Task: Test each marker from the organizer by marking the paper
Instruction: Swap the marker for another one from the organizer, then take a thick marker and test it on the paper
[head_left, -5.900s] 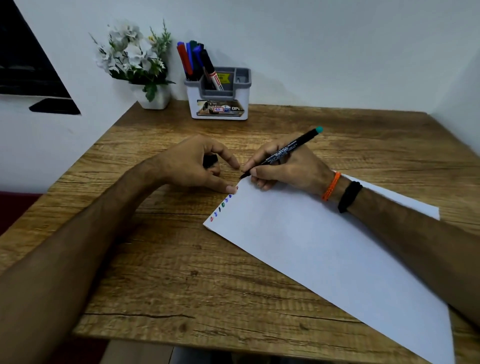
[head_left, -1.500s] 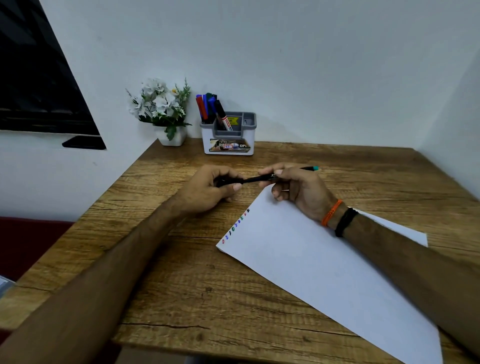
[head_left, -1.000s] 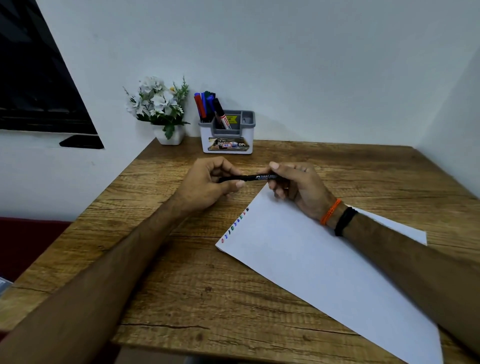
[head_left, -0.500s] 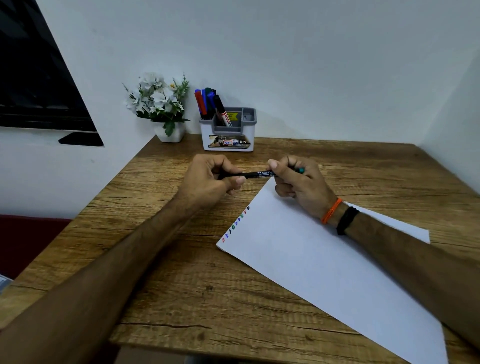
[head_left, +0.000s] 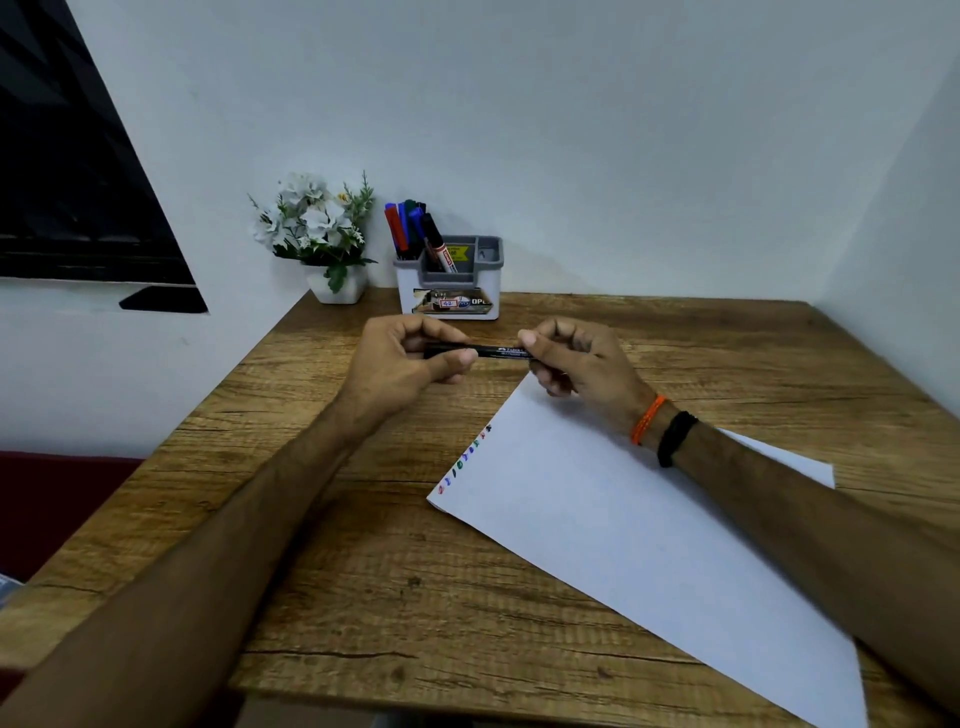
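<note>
A thin black marker (head_left: 497, 352) lies level between both hands above the table. My left hand (head_left: 402, 364) grips its left, cap end. My right hand (head_left: 579, 364) pinches the barrel at the right. Below them lies a white sheet of paper (head_left: 623, 530) with a row of small coloured marks (head_left: 462, 462) along its left edge. At the back stands a grey and white organizer (head_left: 451, 283) with several markers (head_left: 413, 228) upright in its left compartment.
A white pot of artificial flowers (head_left: 324, 239) sits left of the organizer by the wall. The wooden table (head_left: 363, 571) ends at a front edge near me. A dark window frame (head_left: 67, 197) is on the left wall.
Earlier the right hand wrote on the paper's top corner with the marker. It then lifted the marker level, and the left hand's cap went onto its tip. Both hands now hold it still.
</note>
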